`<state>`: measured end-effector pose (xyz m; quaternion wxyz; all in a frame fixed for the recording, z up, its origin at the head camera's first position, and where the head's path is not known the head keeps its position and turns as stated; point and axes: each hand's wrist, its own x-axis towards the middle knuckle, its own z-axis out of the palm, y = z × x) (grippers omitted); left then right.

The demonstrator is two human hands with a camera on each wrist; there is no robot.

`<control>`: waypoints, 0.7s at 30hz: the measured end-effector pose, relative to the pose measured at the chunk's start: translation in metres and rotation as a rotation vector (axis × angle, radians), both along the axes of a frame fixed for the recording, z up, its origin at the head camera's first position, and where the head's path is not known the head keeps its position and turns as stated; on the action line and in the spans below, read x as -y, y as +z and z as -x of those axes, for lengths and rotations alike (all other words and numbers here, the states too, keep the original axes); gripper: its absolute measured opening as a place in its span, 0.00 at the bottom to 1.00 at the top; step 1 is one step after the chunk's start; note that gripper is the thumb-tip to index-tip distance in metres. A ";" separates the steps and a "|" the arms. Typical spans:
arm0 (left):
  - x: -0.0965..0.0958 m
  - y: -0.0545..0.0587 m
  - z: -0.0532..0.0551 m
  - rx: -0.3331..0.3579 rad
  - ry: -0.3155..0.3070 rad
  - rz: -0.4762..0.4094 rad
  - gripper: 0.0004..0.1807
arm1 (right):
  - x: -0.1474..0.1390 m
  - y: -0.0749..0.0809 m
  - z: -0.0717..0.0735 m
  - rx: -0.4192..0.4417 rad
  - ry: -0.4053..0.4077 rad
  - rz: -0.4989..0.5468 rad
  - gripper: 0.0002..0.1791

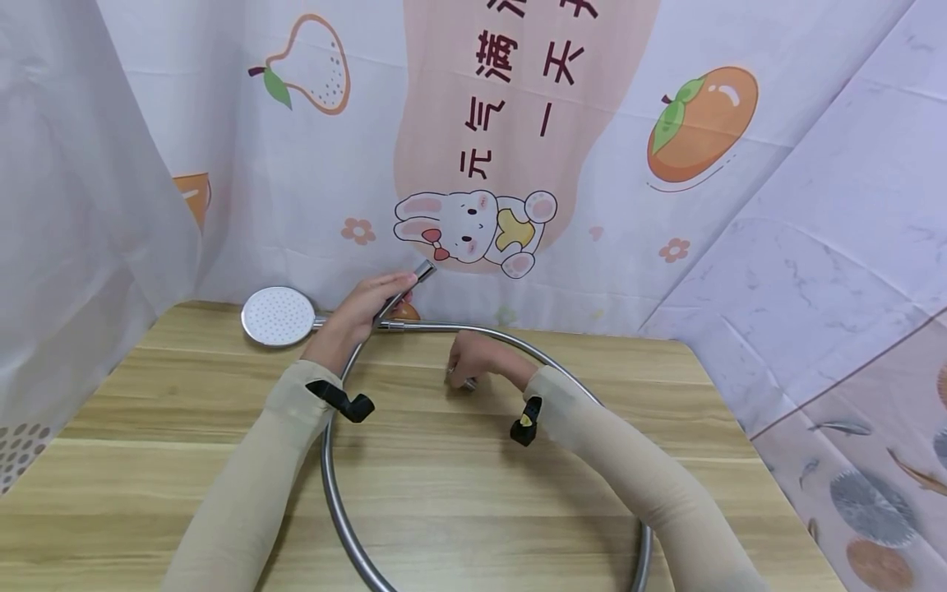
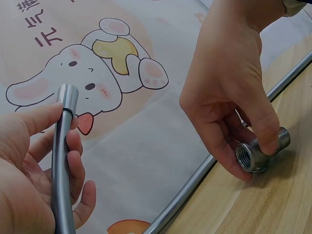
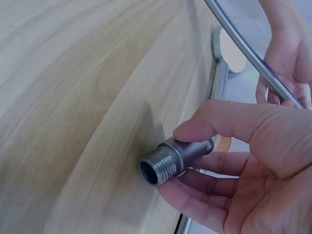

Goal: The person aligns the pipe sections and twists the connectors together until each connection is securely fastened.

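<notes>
I take clock positions from the centre of the head view. The left hand point(image 1: 362, 308) sits at 9 o'clock, fingers curled round the hose point(image 2: 61, 161) just below its metal collar point(image 2: 68, 96), which stands clear at about 10 o'clock. The right hand point(image 1: 479, 353) is close in at 6 o'clock, low over the wooden table point(image 1: 481, 493), thumb and fingers drawn to a pinch on the metal fitting point(image 3: 183, 153). I cannot tell whether the fitting touches the wood. The shower head point(image 1: 277, 316) lies farther out at 9 o'clock. I judge the step in hand to be controlled presentation of fitting and hose end. Pinch the fitting by its smooth body, clear of the outer threads point(image 3: 163, 163), which point to 8 o'clock in the right wrist view. In the left wrist view the collar points to 12 o'clock, whereas the threaded opening point(image 2: 243, 158) faces 8 o'clock; the axes are out of line. Correct such an angle by wrist rotation before any contact, since a tilted start could cross the threads. Support the hose near its collar: I expect the loop to spring and pull the end aside.
</notes>
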<state>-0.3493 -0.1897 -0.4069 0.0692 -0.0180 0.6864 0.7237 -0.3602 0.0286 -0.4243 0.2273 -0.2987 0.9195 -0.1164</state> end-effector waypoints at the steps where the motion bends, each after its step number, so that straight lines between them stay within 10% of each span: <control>1: 0.000 0.000 0.000 -0.003 -0.002 0.003 0.25 | -0.002 0.000 0.001 0.018 -0.004 0.027 0.09; 21: -0.004 -0.003 0.002 -0.010 -0.022 -0.010 0.27 | -0.049 0.024 0.034 0.361 -0.241 0.590 0.17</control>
